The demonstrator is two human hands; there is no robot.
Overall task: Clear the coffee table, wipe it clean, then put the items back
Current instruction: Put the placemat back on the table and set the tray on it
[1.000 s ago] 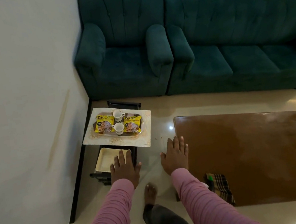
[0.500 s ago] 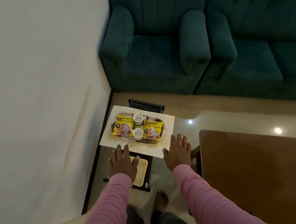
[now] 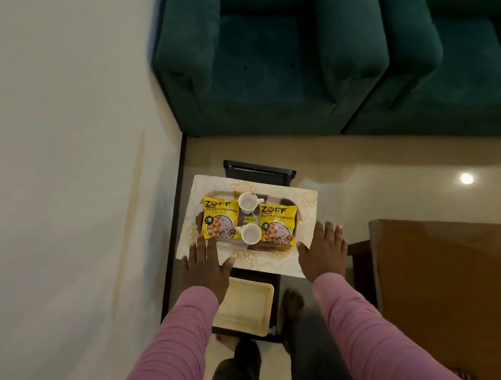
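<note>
At the mat's (image 3: 306, 211) near-left corner, left hand (image 3: 203, 267) flat, fingers spread, gripping nothing. Mid-mat, tray (image 3: 296, 214) with two yellow packets (image 3: 220, 224) and two white cups (image 3: 251, 233). At its near-right edge, right hand (image 3: 324, 252), fingers straight, empty. Far right, coffee table (image 3: 464, 273).

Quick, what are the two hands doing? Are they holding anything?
Left hand: open, fingers straight, over the mat's near left corner, holding nothing.
Right hand: open, fingers straight, at the mat's near right edge, holding nothing.

Glossy wooden coffee table (image 3: 465, 282), plush cloth sofa (image 3: 287, 41), shiny plastic packets (image 3: 219, 217) (yellow), polished floor (image 3: 384, 172).
</note>
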